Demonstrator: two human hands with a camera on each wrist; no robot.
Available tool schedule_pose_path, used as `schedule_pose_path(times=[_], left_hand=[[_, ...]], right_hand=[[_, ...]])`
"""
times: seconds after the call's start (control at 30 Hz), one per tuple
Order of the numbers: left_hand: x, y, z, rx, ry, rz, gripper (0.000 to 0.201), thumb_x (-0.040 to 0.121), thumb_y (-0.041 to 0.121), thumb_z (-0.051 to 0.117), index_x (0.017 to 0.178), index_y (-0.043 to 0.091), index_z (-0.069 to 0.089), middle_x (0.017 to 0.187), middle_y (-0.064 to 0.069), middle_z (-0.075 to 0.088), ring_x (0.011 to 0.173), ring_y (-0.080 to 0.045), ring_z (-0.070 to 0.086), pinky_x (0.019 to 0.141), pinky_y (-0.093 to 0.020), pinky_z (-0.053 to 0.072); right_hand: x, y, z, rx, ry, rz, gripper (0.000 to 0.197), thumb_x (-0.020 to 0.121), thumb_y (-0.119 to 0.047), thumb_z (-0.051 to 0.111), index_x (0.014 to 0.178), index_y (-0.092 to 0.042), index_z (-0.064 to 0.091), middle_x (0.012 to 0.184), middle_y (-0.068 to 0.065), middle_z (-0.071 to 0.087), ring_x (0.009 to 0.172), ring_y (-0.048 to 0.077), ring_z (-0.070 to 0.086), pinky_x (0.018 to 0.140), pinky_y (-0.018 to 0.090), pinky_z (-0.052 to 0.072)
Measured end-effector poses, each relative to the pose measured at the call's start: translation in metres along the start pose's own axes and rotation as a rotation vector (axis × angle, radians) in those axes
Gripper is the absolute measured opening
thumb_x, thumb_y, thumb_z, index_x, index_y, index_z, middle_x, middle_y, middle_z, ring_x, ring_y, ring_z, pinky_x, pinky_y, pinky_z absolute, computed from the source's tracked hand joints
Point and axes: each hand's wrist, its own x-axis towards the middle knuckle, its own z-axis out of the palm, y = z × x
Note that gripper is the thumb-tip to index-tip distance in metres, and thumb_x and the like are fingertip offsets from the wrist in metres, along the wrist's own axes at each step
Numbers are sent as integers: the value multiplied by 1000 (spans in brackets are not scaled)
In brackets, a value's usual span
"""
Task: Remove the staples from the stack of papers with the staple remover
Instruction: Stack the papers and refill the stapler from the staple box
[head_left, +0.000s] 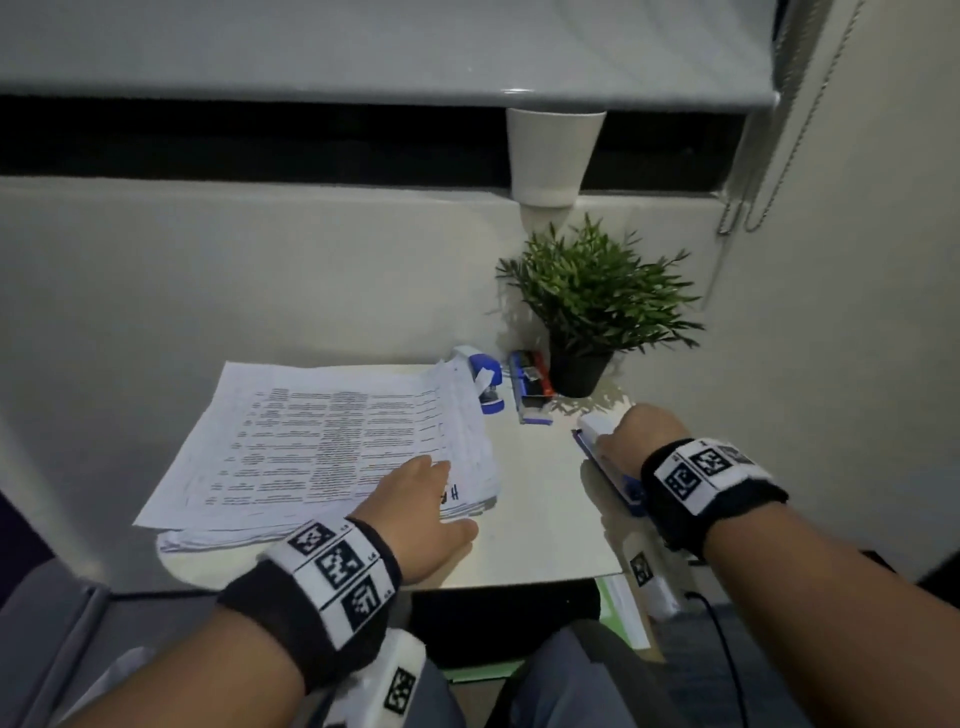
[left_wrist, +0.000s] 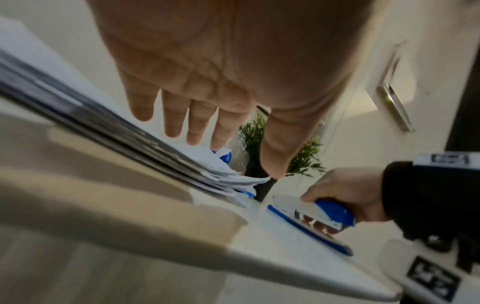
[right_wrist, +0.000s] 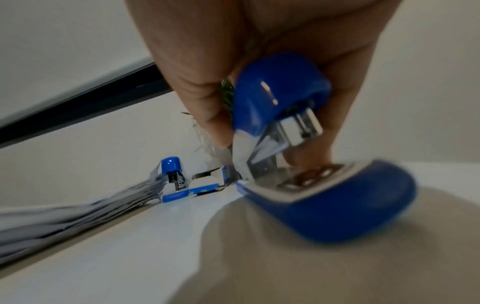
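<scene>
A thick stack of printed papers (head_left: 322, 441) lies on the left half of the small white table (head_left: 535, 530); its edge shows in the left wrist view (left_wrist: 130, 131) and the right wrist view (right_wrist: 64, 216). My left hand (head_left: 421, 499) rests flat on the stack's near right corner, fingers straight (left_wrist: 179, 115). My right hand (head_left: 644, 431) grips a blue and white stapler-shaped tool (head_left: 602, 447) at the table's right edge. The tool's blue base (right_wrist: 324, 195) sits on the table, its hinged top (left_wrist: 330, 211) under my fingers. No staple is visible.
A second blue stapler (head_left: 485, 382) stands at the stack's far right corner. Beside it lies a red, black and blue box (head_left: 530, 384). A potted green plant (head_left: 597, 301) stands at the back right, a white cup (head_left: 553, 150) on the ledge above.
</scene>
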Motion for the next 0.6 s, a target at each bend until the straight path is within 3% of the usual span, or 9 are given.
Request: schedule_pose_path(times=[0.07, 0.1, 0.17, 0.23, 0.3, 0.37, 0.47, 0.53, 0.6], left_hand=[[2, 0, -1, 105, -27, 4, 77, 89, 51, 48, 150, 20, 13, 157, -2, 8, 144, -19, 7, 117, -34, 12], [3, -1, -1, 137, -53, 13, 77, 90, 52, 47, 150, 22, 9, 158, -2, 4, 145, -19, 4, 118, -34, 11], [2, -4, 2, 180, -143, 21, 77, 91, 52, 44, 150, 25, 4, 158, -3, -3, 145, -21, 0, 118, -35, 9], [1, -8, 8, 239, -189, 30, 79, 91, 54, 44, 150, 26, -1, 158, -4, -10, 145, -23, -6, 118, -37, 7], [2, -13, 13, 306, -187, 29, 82, 90, 57, 42, 149, 28, -7, 157, -3, -15, 145, -22, -10, 117, -39, 4], [2, -15, 19, 343, -179, 28, 86, 87, 65, 37, 148, 28, -12, 155, -2, -21, 144, -23, -14, 116, -41, 0], [1, -15, 29, 350, -177, 40, 114, 51, 93, -5, 145, 30, -21, 147, 2, -35, 141, -22, -23, 114, -42, -7], [-1, -15, 37, 352, -153, 44, 129, 27, 87, -29, 143, 31, -25, 137, 6, -40, 140, -21, -26, 113, -42, -10], [-1, -16, 41, 335, -119, 27, 128, 26, 84, -34, 142, 31, -27, 135, 6, -41, 140, -21, -26, 113, -42, -12]], right_hand=[[-2, 10, 2, -6, 26, -12, 33, 96, -37, 51, 82, -8, 54, 100, 11, 61, 88, 30, 54, 74, 31, 40], [-5, 15, 3, -9, 28, -23, 23, 95, -32, 52, 101, -9, 55, 110, 11, 63, 93, 29, 57, 76, 32, 43], [-12, 25, 10, 7, 39, -49, 46, 91, -17, 53, 134, -20, 39, 112, 9, 62, 96, 28, 58, 77, 33, 46], [-14, 34, 20, 48, 102, -82, 43, 87, -7, 53, 124, -25, 41, 97, 5, 58, 84, 24, 55, 70, 32, 44], [-10, 38, 25, 68, 171, -98, 34, 84, -4, 54, 109, -25, 45, 94, 4, 59, 80, 24, 54, 69, 31, 45], [-3, 40, 24, 93, 202, -95, 32, 85, -5, 54, 110, -24, 49, 97, 7, 62, 81, 26, 55, 69, 31, 45], [7, 40, 21, 88, 246, -89, 27, 92, -13, 52, 119, -17, 51, 102, 12, 65, 84, 29, 55, 68, 30, 41], [11, 39, 22, 70, 248, -79, 27, 92, -18, 54, 118, -14, 51, 103, 13, 65, 81, 28, 51, 67, 30, 40], [12, 38, 22, 66, 236, -78, 28, 92, -22, 57, 118, -12, 51, 105, 13, 64, 80, 26, 47, 68, 29, 38]])
